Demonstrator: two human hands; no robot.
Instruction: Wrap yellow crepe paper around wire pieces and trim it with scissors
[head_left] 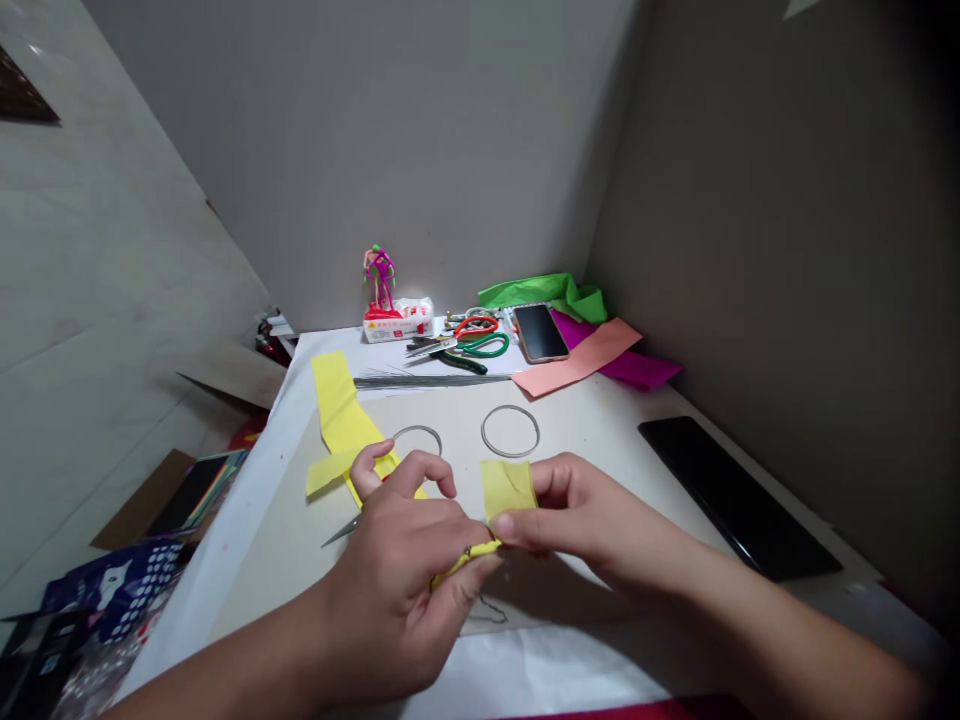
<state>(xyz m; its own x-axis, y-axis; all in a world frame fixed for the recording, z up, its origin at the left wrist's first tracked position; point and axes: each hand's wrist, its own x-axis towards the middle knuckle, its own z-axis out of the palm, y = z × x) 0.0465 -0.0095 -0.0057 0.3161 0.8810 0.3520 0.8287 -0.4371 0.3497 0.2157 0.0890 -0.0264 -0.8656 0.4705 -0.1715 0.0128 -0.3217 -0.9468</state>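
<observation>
Between the thumb and fingers of my left hand (405,560) is a thin wire wrapped in yellow paper (448,572); much of it is hidden by the hand. My right hand (574,510) pinches a strip of yellow crepe paper (504,488), whose lower edge meets the wrapped wire between both hands. A bare, crinkled wire end (491,608) shows below my fingers. Behind my left hand, a pointed metal blade (341,531) sticks out; its other end is hidden. More yellow paper (337,400) lies beyond that hand. One wire ring (511,431) lies ahead, and another ring (427,430) is partly covered.
Green-handled scissors (480,346), pliers, a phone (540,333) and a bundle of thin wires (427,381) lie at the back. Beside them are salmon paper (577,360), purple paper (637,371) and green paper (536,290). A black slab (735,495) lies right; a small box (397,323) stands by the wall.
</observation>
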